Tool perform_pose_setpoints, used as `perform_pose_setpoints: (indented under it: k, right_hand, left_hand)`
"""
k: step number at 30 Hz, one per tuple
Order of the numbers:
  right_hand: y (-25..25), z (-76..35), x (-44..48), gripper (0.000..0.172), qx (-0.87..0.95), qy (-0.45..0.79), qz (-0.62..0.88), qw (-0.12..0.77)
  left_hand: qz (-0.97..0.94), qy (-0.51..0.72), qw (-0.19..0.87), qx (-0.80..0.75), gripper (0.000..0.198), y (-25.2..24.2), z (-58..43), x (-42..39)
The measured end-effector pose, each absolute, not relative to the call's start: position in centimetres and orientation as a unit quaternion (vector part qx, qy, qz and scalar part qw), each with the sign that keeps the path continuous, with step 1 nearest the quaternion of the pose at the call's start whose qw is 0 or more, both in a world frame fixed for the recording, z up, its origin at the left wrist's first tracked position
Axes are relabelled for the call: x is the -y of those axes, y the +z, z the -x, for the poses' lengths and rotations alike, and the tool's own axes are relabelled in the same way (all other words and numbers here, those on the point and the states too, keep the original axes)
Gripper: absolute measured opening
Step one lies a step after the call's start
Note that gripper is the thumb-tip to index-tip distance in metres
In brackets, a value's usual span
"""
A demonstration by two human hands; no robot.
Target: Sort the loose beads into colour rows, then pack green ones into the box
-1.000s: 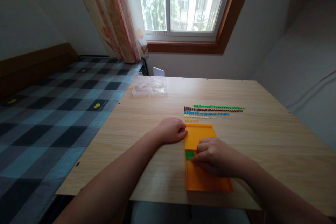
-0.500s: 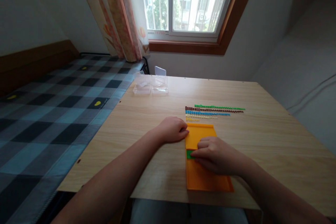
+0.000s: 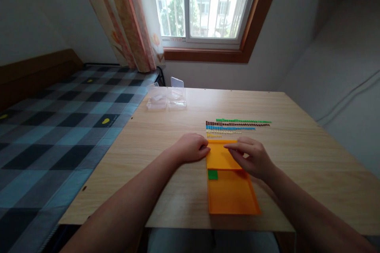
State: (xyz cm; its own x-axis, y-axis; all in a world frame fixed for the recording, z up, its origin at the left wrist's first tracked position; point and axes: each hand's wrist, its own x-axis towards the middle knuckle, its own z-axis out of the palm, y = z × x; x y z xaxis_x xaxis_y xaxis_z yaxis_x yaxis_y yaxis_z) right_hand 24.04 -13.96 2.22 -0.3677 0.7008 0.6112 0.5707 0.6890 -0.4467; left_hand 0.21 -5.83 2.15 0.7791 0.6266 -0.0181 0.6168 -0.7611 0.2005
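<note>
An orange tray [image 3: 233, 201] with a dividing ridge lies on the wooden table. A green square [image 3: 213, 174] sits in its near section, in the upper left corner against the ridge. My left hand [image 3: 194, 147] is closed at the tray's upper left edge; its fingertips touch that edge, and anything between them is hidden. Above the far section hovers my right hand [image 3: 251, 154], index finger stretched out to the left and fingers apart, holding nothing visible. Just beyond the tray are rows of small pieces: green [image 3: 237, 120], brown [image 3: 234, 124], blue [image 3: 231, 128], white and yellow.
Clear plastic boxes [image 3: 166, 101] with raised lids stand at the table's far left corner. A bed with a checked cover [image 3: 74, 126] lies left of the table [image 3: 297, 158]. A window and curtain are behind, and a seat shows below the near edge.
My right hand has moved away from the green square, up and to the right over the far section, uncovering the square. My left hand stays at the tray edge. The camera view has shifted slightly.
</note>
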Motion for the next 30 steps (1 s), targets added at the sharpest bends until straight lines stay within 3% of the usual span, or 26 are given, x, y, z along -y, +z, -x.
perform_pose_setpoints:
  k: [6, 11, 15, 18, 23, 30]
  right_hand:
    - [1.4, -25.3, 12.3, 0.024, 0.706, 0.068, 0.514, 0.483]
    - [-0.3, -25.7, 10.8, 0.044, 0.641, 0.089, 0.535, 0.543]
    - [-0.8, -26.2, 10.2, 0.036, 0.652, 0.037, 0.522, 0.548]
    - [-0.2, -26.8, 9.9, 0.022, 0.685, -0.021, 0.512, 0.518]
    - [1.7, -27.6, 7.6, 0.021, 0.73, -0.048, 0.496, 0.469]
    - [3.3, -26.7, 1.1, 0.015, 0.772, 0.015, 0.606, 0.194]
  left_hand:
    - [-0.938, 0.028, 0.093, -0.334, 0.029, 2.1, 0.0, 5.7]
    - [-0.935, 0.024, 0.094, -0.342, 0.031, 2.0, 0.0, 5.7]
    - [-0.933, 0.025, 0.097, -0.345, 0.031, 2.1, 0.0, 5.7]
    - [-0.932, 0.023, 0.101, -0.347, 0.03, 2.3, 0.0, 5.7]
    - [-0.928, 0.029, 0.11, -0.354, 0.029, 2.3, -0.1, 5.7]
    - [-0.93, 0.036, 0.108, -0.348, 0.029, 2.2, 0.1, 5.6]
